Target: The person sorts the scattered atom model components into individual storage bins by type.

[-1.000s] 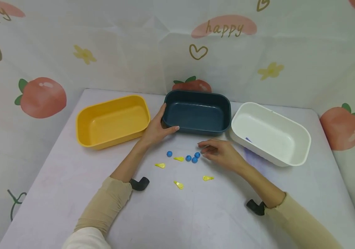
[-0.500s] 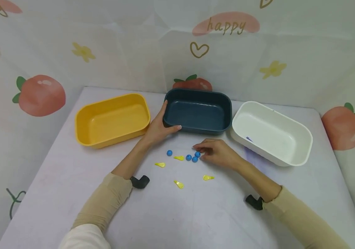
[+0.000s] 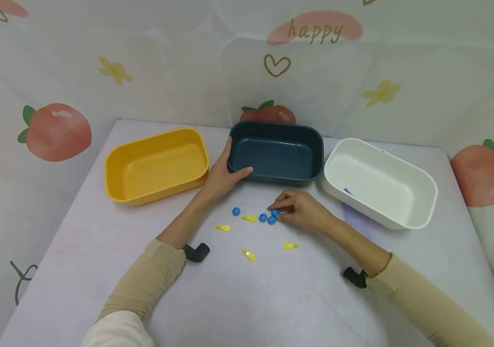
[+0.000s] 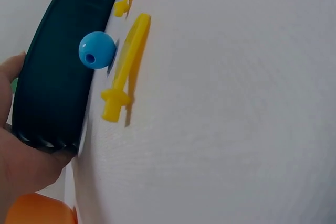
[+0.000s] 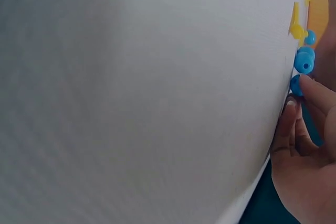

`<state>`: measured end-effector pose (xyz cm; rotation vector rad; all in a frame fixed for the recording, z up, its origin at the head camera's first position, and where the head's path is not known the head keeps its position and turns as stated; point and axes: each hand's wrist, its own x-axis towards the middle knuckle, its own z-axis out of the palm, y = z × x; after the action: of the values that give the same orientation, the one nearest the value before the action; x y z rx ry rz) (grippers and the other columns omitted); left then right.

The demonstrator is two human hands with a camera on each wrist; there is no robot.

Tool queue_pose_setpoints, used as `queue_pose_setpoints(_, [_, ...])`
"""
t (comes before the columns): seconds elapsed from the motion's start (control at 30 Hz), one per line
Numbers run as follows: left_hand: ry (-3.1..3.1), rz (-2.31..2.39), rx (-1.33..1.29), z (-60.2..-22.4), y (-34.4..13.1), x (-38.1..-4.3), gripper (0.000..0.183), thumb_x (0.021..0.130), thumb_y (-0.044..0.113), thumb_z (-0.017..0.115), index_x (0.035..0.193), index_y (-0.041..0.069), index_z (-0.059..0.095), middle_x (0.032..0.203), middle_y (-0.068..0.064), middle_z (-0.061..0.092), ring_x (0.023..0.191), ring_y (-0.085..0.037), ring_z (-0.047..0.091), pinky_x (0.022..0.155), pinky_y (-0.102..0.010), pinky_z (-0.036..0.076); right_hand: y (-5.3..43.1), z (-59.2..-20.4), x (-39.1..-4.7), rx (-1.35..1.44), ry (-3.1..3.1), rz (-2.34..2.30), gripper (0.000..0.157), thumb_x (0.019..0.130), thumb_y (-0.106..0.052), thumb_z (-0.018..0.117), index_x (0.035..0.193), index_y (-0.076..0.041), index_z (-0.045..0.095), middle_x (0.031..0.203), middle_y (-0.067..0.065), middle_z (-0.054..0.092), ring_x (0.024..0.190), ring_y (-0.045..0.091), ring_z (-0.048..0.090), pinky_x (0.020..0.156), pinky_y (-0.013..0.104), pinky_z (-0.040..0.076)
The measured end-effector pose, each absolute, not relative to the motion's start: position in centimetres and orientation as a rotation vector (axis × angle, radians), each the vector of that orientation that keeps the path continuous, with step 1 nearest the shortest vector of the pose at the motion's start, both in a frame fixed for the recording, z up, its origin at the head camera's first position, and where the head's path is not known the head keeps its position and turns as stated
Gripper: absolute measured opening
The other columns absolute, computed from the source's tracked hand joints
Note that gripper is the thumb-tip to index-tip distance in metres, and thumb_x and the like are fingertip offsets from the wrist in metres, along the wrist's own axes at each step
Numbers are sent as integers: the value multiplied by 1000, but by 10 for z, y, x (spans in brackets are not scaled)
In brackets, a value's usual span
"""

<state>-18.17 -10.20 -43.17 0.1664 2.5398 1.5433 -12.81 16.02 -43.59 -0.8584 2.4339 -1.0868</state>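
My left hand holds the left end of a dark blue bin, with the thumb along its front wall and the fingers at its left side. My right hand pinches a blue bead between thumb and fingertips, low at the tabletop. Right beside that bead lie two more blue beads, and a single blue bead sits farther left. In the left wrist view a bead shows its hole. Several small yellow teardrop-shaped pieces are scattered in front of the beads.
A yellow bin stands on the left and a white bin on the right, its inside marked with a small purple streak. Behind the white-covered table hangs a printed cloth. Black wrist mounts stick out from both sleeves.
My right hand has moved slightly left and its fingertips have come together on the nearest blue bead. The left hand keeps its hold on the dark blue bin.
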Motion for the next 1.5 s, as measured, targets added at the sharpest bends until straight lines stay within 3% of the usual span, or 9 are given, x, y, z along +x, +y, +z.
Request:
queue_pose_setpoints(0.27, [2556,1515,180,-432,-99,-184,105,89,45,73,160,26,-2,166,3,9,151,-17,15,121,-39,18,162,-436,-127,-887,2502,-1077,24,86,-9,78,109,-12,78,101,-5,69,90,11,61,73,25,52])
queue_pose_setpoints(0.47, [2568,1495,157,-433,-98,-184,105,89,44,73,160,29,-2,166,2,12,151,-18,17,121,-39,19,166,-429,-124,-868,2534,-1034,24,88,-12,76,112,-13,77,102,-5,72,94,10,64,82,28,55])
queue_pose_setpoints(0.97, [2605,1506,128,-434,-98,-182,105,88,38,75,161,23,0,165,0,13,150,-18,18,121,-37,20,166,-389,-125,-940,2567,-1076,30,85,-4,78,115,-7,74,97,-3,71,82,10,63,77,27,57])
queue_pose_setpoints(1.2, [2581,1546,143,-433,-97,-181,106,88,37,76,161,24,1,165,-1,14,150,-18,18,121,-37,20,167,-375,-134,-980,2620,-1081,28,84,-7,79,112,-8,76,92,-4,70,79,9,62,75,35,58])
queue_pose_setpoints(1.5, [2598,1556,160,-435,-97,-182,106,87,37,77,161,22,2,165,-3,17,149,-18,21,120,-37,22,164,-357,-156,-1006,2647,-1077,26,86,-14,78,112,-8,76,91,-6,70,78,8,63,72,26,55])
